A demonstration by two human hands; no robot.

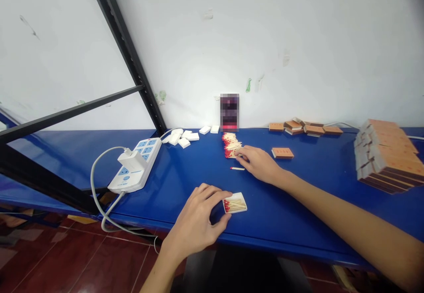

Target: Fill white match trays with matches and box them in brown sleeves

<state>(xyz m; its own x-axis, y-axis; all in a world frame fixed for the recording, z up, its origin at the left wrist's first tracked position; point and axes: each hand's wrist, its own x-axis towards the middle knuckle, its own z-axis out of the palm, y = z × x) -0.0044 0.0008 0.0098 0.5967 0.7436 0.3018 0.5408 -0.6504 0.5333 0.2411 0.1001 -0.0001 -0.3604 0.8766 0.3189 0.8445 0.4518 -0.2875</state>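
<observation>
Near the front edge of the blue table, my left hand (202, 215) grips a white matchbox tray (245, 199) between thumb and fingers. Several red-tipped matches (236, 205) lie inside that tray, heads toward my hand. Farther back, my right hand (253, 160) is at the right side of a heap of loose matches (231, 143), its fingertips pinched together at the heap's edge. Whether a match is between those fingertips is too small to make out. One single match (237, 168) lies on the table just in front of the heap.
White empty trays (184, 137) lie at the back left beside a power strip (139, 165) with a plugged-in charger. Orange matchbox sleeves (313, 128) and one closer matchbox (282, 153) are right. A large matchbox stack (387, 156) stands far right. A pixelated upright object (229, 111) leans against the wall.
</observation>
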